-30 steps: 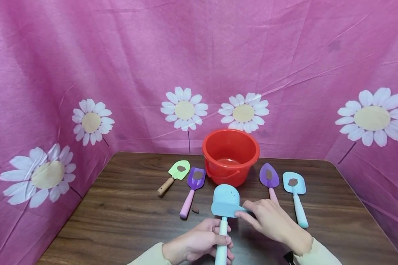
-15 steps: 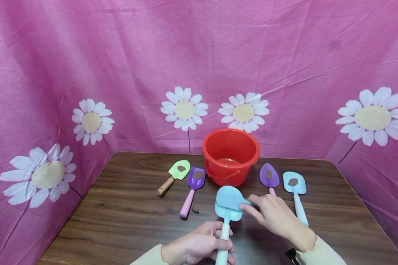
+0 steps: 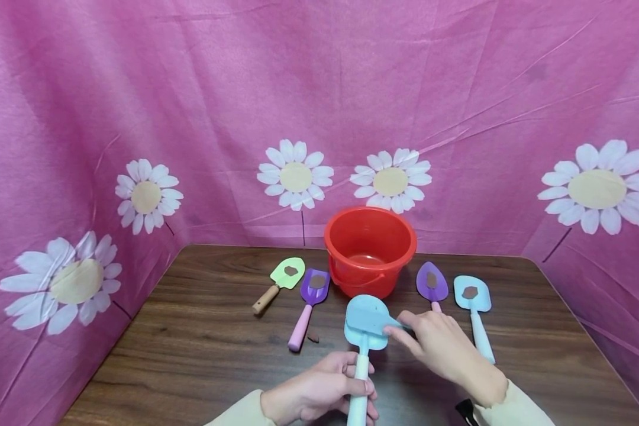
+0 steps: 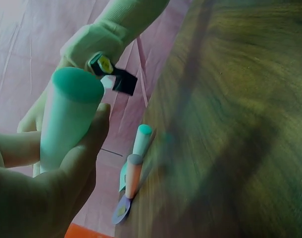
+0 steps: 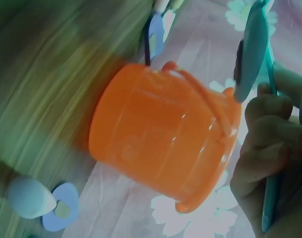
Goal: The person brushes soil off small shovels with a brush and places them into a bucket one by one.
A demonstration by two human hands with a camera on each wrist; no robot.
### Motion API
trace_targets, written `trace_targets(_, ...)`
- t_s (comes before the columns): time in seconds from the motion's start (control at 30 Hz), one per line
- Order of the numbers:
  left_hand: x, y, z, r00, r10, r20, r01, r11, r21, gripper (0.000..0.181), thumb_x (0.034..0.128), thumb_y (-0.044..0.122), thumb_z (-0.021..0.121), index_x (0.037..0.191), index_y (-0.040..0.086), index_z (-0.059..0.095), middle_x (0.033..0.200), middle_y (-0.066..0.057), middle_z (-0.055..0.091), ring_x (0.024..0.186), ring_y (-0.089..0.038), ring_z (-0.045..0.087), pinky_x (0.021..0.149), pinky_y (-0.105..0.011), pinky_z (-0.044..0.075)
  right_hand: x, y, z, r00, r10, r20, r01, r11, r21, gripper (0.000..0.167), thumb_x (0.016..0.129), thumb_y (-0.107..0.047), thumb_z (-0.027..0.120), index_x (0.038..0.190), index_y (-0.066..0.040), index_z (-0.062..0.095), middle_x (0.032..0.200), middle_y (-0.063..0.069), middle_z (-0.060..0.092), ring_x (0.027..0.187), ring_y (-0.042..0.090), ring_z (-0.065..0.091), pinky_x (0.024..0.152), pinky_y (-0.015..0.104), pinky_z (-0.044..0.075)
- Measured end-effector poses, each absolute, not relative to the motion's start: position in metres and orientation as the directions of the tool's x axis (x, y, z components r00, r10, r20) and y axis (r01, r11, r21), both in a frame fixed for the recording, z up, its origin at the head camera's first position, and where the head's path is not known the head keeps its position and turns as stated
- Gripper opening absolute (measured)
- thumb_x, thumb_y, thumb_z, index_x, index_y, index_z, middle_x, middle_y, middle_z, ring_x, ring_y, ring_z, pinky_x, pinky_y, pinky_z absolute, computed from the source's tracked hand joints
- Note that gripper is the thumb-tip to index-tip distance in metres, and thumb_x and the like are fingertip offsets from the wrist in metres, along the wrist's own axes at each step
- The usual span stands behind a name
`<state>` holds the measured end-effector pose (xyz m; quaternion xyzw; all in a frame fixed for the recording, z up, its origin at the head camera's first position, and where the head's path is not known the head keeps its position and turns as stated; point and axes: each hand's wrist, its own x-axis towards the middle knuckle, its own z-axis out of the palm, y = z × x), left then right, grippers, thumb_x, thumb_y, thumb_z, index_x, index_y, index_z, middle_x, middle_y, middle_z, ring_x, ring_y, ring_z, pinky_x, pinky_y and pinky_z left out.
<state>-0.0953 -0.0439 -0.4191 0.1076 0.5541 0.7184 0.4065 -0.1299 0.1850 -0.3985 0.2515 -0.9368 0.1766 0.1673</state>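
My left hand (image 3: pixel 325 387) grips the pale mint handle (image 3: pixel 359 378) of a light-blue toy shovel, its blade (image 3: pixel 366 305) raised before the bucket. Between the thumb and fingers of my right hand (image 3: pixel 442 349) is a thin light-blue scraper-like tool (image 3: pixel 366 322), its flat end lying across the shovel's blade. In the right wrist view, that tool's slim handle (image 5: pixel 270 208) runs through the curled fingers, and a dark brown patch (image 5: pixel 238 62) shows on one face of the raised shovel. Seen from the left wrist, the handle's rounded end (image 4: pixel 77 85) points toward the camera.
A red bucket (image 3: pixel 370 281) stands behind the hands. Left of it lie a green shovel (image 3: pixel 298 264) and a purple one (image 3: pixel 310 294); right of it, another purple shovel (image 3: pixel 425 278) and a light-blue one (image 3: pixel 475 325). A small brown piece (image 3: pixel 313 338) rests on the wooden table (image 3: pixel 202 343).
The scraper-like tool has slid from the lower edge of the shovel's blade up to its middle. The shovel has shifted slightly right. The bucket and the other shovels stay put.
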Motion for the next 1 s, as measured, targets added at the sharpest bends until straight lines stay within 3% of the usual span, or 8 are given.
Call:
trace_targets(0.07,-0.097,-0.045,-0.419,-0.649,0.703,-0.289,-0.465,-0.066,0.883,0.021,0.0911,0.001,0.054,0.111,0.003,0.047,0.084,-0.007,0.062,0.071,-0.018,0.068,0.077,-0.048,0.060,-0.126,0.183,-0.398,-0.806,-0.441,0.394,-0.558,0.789,-0.258,0.036,0.087,-0.043,0.067,0.065,-0.029,0.042,0.054,-0.022,0.020,0.048,-0.006,0.022,0.092,0.073,0.039)
trace_targets(0.1,-0.097,-0.045,-0.419,-0.651,0.702,-0.288,-0.466,-0.070,0.882,0.021,0.0912,0.000,0.054,0.111,0.003,0.047,0.084,-0.008,0.061,0.071,-0.018,0.068,0.076,-0.049,0.060,-0.124,0.182,-0.397,-0.806,-0.451,0.383,-0.564,0.781,-0.268,0.036,0.086,-0.044,0.067,0.065,-0.030,0.041,0.054,-0.022,0.021,0.048,-0.007,0.023,0.094,0.075,0.036)
trace_targets(0.57,-0.097,-0.045,-0.420,-0.653,0.691,-0.311,-0.470,-0.046,0.882,0.019,0.0916,-0.001,0.053,0.108,0.004,0.047,0.082,-0.007,0.061,0.070,-0.017,0.067,0.077,-0.050,0.059,-0.124,0.184,-0.401,-0.818,-0.492,0.298,-0.574,0.726,-0.379,0.035,0.088,-0.046,0.063,0.065,-0.031,0.042,0.053,-0.023,0.026,0.050,-0.006,0.028,0.103,0.075,0.017)
trace_targets(0.73,-0.096,-0.045,-0.419,-0.652,0.688,-0.317,-0.469,-0.037,0.883,0.017,0.0915,-0.001,0.054,0.107,0.004,0.048,0.080,-0.007,0.061,0.068,-0.016,0.066,0.076,-0.049,0.060,-0.128,0.186,-0.404,-0.817,-0.493,0.298,-0.576,0.714,-0.398,0.035,0.088,-0.045,0.064,0.065,-0.032,0.042,0.053,-0.024,0.024,0.050,-0.007,0.026,0.100,0.077,0.019)
trace_targets(0.8,-0.095,-0.045,-0.419,-0.656,0.685,-0.318,-0.466,-0.035,0.884,0.018,0.0909,-0.001,0.055,0.106,0.004,0.048,0.080,-0.006,0.062,0.067,-0.016,0.067,0.075,-0.047,0.060,-0.131,0.186,-0.405,-0.820,-0.483,0.307,-0.571,0.728,-0.379,0.034,0.088,-0.045,0.064,0.065,-0.032,0.043,0.053,-0.024,0.024,0.049,-0.007,0.025,0.098,0.076,0.025)
trace_targets(0.87,-0.094,-0.045,-0.420,-0.654,0.684,-0.323,-0.466,-0.028,0.884,0.018,0.0903,-0.001,0.056,0.106,0.004,0.049,0.079,-0.005,0.063,0.067,-0.015,0.067,0.071,-0.041,0.061,-0.135,0.188,-0.405,-0.832,-0.455,0.319,-0.549,0.758,-0.352,0.033,0.088,-0.046,0.064,0.065,-0.032,0.044,0.053,-0.023,0.023,0.050,-0.005,0.025,0.096,0.067,0.038)
trace_targets(0.93,-0.092,-0.045,-0.420,-0.648,0.686,-0.329,-0.469,-0.020,0.883,0.018,0.0897,0.000,0.056,0.106,0.004,0.049,0.079,-0.005,0.063,0.067,-0.014,0.067,0.067,-0.034,0.060,-0.139,0.190,-0.406,-0.843,-0.414,0.344,-0.518,0.797,-0.310,0.035,0.087,-0.045,0.066,0.064,-0.030,0.044,0.053,-0.020,0.022,0.049,-0.003,0.023,0.078,0.043,0.052)
trace_targets(1.0,-0.091,-0.044,-0.421,-0.643,0.688,-0.337,-0.475,-0.013,0.880,0.018,0.0896,0.000,0.057,0.106,0.004,0.050,0.079,-0.004,0.063,0.067,-0.013,0.067,0.063,-0.027,0.058,-0.142,0.193,-0.407,-0.850,-0.369,0.377,-0.481,0.836,-0.266,0.035,0.086,-0.043,0.068,0.065,-0.028,0.044,0.053,-0.017,0.022,0.049,-0.001,0.023,0.053,0.024,0.043)
